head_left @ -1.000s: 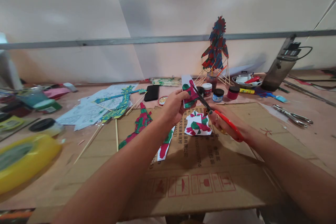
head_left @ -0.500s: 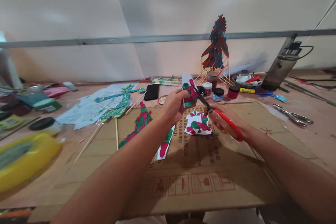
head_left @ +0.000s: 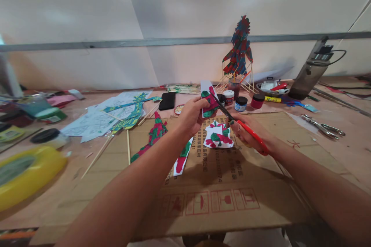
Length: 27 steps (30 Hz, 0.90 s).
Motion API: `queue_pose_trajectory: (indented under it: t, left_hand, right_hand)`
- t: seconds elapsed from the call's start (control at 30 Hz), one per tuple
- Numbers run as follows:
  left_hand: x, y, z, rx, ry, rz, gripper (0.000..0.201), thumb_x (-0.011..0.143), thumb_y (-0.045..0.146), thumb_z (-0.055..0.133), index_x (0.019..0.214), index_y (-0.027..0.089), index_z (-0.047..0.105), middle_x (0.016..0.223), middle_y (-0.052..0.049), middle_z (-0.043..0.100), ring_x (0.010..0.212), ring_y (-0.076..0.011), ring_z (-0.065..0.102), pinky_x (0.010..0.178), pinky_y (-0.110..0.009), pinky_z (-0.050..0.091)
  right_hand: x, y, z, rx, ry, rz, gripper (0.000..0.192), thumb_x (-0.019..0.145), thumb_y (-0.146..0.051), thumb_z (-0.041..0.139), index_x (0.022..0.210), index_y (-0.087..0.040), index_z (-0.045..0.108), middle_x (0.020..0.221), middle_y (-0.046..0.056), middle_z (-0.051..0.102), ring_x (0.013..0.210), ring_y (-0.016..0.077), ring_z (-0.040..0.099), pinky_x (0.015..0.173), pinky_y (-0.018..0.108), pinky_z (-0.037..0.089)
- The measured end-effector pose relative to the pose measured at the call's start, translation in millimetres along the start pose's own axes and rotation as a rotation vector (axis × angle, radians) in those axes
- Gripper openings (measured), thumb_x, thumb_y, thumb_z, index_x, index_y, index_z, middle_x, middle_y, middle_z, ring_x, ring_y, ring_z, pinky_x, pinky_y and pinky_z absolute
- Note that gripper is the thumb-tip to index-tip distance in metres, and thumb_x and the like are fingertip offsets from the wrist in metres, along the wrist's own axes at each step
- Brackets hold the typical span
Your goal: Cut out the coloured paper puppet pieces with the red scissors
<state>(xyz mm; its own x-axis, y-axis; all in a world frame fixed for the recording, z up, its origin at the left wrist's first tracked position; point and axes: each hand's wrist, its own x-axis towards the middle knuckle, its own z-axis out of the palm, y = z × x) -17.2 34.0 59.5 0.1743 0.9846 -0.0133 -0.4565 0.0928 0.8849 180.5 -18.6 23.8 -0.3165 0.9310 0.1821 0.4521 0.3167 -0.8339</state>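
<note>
My left hand (head_left: 194, 115) pinches a piece of white paper (head_left: 211, 104) painted in magenta and green, held up above the cardboard. In my right hand (head_left: 246, 133) is a pair of scissors (head_left: 255, 139) with red handles. Its dark blades meet the right edge of the paper. Below lies a second painted paper cutout (head_left: 218, 139) with a white border. A narrow painted strip (head_left: 182, 160) rests beside my left forearm, which partly hides it. Further left lies a larger magenta and green cutout (head_left: 156, 133).
A cardboard sheet (head_left: 261, 208) covers the table's front. Behind it stand paint jars (head_left: 241, 104), a stick-legged painted model (head_left: 240, 50) and a bottle (head_left: 310, 73). Pliers (head_left: 323, 126) lie right; a black phone (head_left: 167, 101), blue cutout (head_left: 135, 114) and yellow tape roll (head_left: 31, 177) lie left.
Very little differs. Both hands, the paper and the scissors hold nearly the same position; the whole view has shifted slightly.
</note>
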Motion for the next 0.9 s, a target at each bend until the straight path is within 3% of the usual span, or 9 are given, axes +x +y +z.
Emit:
queue_pose_trajectory:
  t: [0.33, 0.6, 0.9]
  left_hand:
    - [0.4, 0.5, 1.1, 0.0, -0.01, 0.011, 0.014, 0.053, 0.011, 0.071, 0.057, 0.018, 0.059, 0.064, 0.001, 0.059, 0.062, -0.0116, 0.05, 0.063, -0.027, 0.053]
    - [-0.2, 0.3, 1.0, 0.007, -0.011, 0.03, 0.018, 0.052, 0.011, 0.07, 0.054, 0.019, 0.054, 0.063, 0.001, 0.055, 0.061, -0.0111, 0.048, 0.064, -0.029, 0.055]
    - [1.8, -1.4, -1.7, 0.013, -0.021, 0.021, 0.016, 0.055, 0.011, 0.072, 0.058, 0.018, 0.057, 0.064, 0.001, 0.057, 0.062, -0.012, 0.05, 0.065, -0.03, 0.054]
  right_hand:
    - [2.5, -2.9, -1.7, -0.069, 0.02, -0.031, 0.059, 0.096, -0.08, 0.051, 0.096, -0.023, 0.064, 0.067, 0.0, 0.05, 0.053, 0.0136, 0.035, 0.044, 0.028, 0.028]
    - [0.5, -1.9, 1.5, -0.052, 0.031, 0.058, 0.059, 0.095, -0.077, 0.052, 0.106, -0.021, 0.068, 0.06, -0.006, 0.04, 0.046, 0.0106, 0.032, 0.042, 0.024, 0.025]
    - [1.8, -7.1, 1.4, -0.09, 0.048, 0.014, 0.053, 0.096, -0.072, 0.051, 0.091, -0.021, 0.06, 0.063, -0.004, 0.043, 0.052, 0.0126, 0.037, 0.046, 0.026, 0.029]
